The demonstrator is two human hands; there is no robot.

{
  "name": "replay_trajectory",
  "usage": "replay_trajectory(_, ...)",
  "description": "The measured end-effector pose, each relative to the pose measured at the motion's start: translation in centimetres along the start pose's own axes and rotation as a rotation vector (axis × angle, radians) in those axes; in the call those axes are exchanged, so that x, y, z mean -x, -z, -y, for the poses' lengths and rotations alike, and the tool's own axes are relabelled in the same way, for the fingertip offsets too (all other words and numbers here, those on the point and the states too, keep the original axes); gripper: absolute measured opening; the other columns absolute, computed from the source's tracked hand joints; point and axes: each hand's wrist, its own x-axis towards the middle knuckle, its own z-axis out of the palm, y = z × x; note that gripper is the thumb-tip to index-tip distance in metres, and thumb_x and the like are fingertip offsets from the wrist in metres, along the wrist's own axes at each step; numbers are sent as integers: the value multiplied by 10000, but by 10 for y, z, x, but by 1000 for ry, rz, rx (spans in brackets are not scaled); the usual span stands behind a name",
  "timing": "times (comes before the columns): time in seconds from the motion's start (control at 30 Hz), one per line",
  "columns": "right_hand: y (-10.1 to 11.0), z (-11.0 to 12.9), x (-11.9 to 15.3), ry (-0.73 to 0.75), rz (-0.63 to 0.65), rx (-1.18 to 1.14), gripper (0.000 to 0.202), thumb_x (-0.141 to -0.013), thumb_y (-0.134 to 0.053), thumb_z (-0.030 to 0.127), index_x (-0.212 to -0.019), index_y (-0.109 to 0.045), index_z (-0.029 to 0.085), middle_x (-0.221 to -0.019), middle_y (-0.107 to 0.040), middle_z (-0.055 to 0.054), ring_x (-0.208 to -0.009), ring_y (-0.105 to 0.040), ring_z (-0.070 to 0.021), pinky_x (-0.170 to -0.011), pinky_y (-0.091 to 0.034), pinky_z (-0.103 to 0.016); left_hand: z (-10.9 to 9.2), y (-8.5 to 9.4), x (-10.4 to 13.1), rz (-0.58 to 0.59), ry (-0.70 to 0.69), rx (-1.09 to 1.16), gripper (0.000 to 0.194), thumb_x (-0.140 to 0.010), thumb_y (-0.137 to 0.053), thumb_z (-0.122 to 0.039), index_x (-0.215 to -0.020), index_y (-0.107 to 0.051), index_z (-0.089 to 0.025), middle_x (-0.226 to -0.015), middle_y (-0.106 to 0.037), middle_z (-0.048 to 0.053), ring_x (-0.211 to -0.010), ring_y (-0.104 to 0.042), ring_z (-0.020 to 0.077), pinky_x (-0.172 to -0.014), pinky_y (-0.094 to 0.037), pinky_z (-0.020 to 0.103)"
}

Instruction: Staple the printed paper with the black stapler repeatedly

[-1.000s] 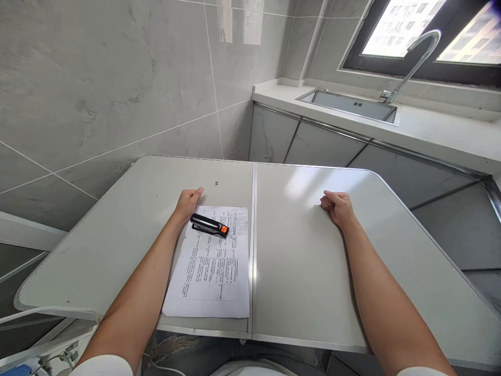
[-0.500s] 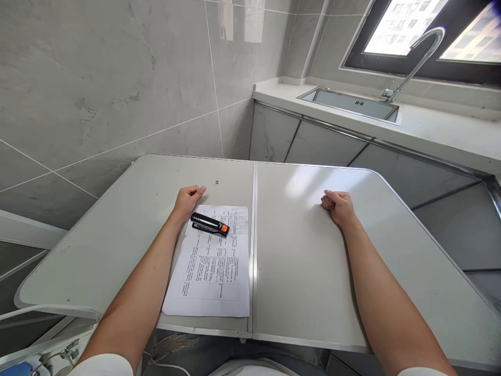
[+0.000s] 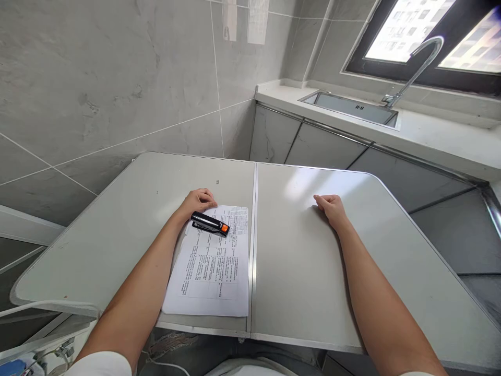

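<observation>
Stapler, black with an orange part at one end, lies on the far part of the printed papers, with the orange end pointing toward their right side. The left hand is just at the far left corner of the papers, close to the stapler. Its grip is released, with fingers loosely bent and thumb reaching to the far edge; whether it touches the papers, I cannot tell. The right hand is well apart, to the right of the papers, above or on the desk. Its grip is clenched, and I see nothing held in it. Beyond the papers lies one small grey piece on the desk. Just right of the papers runs a metal strip. Farther beyond them, to the right, are the sink and the curved faucet.
</observation>
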Motion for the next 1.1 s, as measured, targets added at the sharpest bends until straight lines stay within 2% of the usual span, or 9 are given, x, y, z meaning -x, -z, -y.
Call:
replay_trajectory(0.13, -18, 16, 5, 26, -3, 149, 578, -851, -635, 489, -560, -202, 240, -548, -153, 52, -547, -140, -90, -516, -103, -298, -8, 2, 3, 61, -15, 70, 267, -758, -834, -476, -738, -812, -211, -919, -669, 62, -805, -636, 186, -751, -501, 310)
replay_trajectory(0.23, -48, 39, 15, 60, 22, 142, 569, -866, -624, 503, -562, -223, 237, -544, -187, 51, -546, -170, -97, -514, -135, -292, -13, 4, 5, 53, -22, 93, 281, -773, -822, -483, -739, -802, -205, -925, -660, 65, -813, -635, 188, -762, -497, 314)
replay_trajectory(0.3, -76, 58, 27, 69, 121, 109, 553, -890, -603, 542, -549, -299, 231, -528, -274, 46, -532, -223, -104, -507, -178, -286, -16, 5, 6, 42, -30, 100, 282, -781, -817, -483, -743, -801, -204, -923, -658, 67, -823, -633, 191, -773, -490, 319)
replay_trajectory(0.4, -121, 89, 53, 84, 346, 66, 487, -953, -524, 559, -610, -499, 214, -573, -454, 24, -542, -327, -122, -524, -261, -277, -17, 6, 6, 40, -49, 104, 275, -788, -816, -472, -745, -798, -201, -915, -656, 67, -836, -617, 194, -787, -470, 326)
replay_trajectory(0.53, -161, 119, 89, 194, 509, 136, 301, -917, -596, 462, -735, -530, 232, -605, -475, 42, -577, -378, -134, -572, -310, -266, -17, 7, 7, 42, -57, 100, 285, -810, -794, -472, -740, -783, -196, -914, -649, 64, -849, -596, 194, -783, -442, 325)
replay_trajectory(0.63, -173, 126, 105, 205, 560, 138, 145, -870, -620, 368, -909, -531, 261, -692, -549, 51, -599, -441, -143, -604, -361, -267, -19, 7, 8, 33, -43, 84, 327, -812, -778, -500, -716, -763, -188, -907, -646, 65, -816, -574, 186, -754, -430, 322)
replay_trajectory(0.77, -180, 126, 114, 177, 476, 195, 217, -859, -586, 320, -1057, -505, 288, -813, -586, 41, -621, -492, -156, -621, -385, -280, -22, 7, 9, 2, -41, 93, 344, -808, -770, -510, -700, -750, -184, -894, -637, 63, -794, -555, 182, -737, -420, 319)
replay_trajectory(0.93, -186, 127, 118, 170, 487, 248, 169, -867, -570, 309, -1034, -549, 296, -743, -546, 44, -608, -485, -163, -613, -358, -276, -19, 8, 9, -20, -50, 118, 308, -813, -778, -481, -717, -768, -189, -887, -633, 56, -773, -541, 173, -717, -398, 317)
replay_trajectory(1.1, -186, 128, 119, 151, 493, 210, 128, -832, -554, 261, -929, -635, 277, -653, -524, 32, -598, -495, -169, -593, -354, -278, -16, 7, 7, -41, -41, 129, 268, -814, -793, -447, -744, -782, -188, -874, -634, 43, -725, -503, 149, -677, -367, 307)
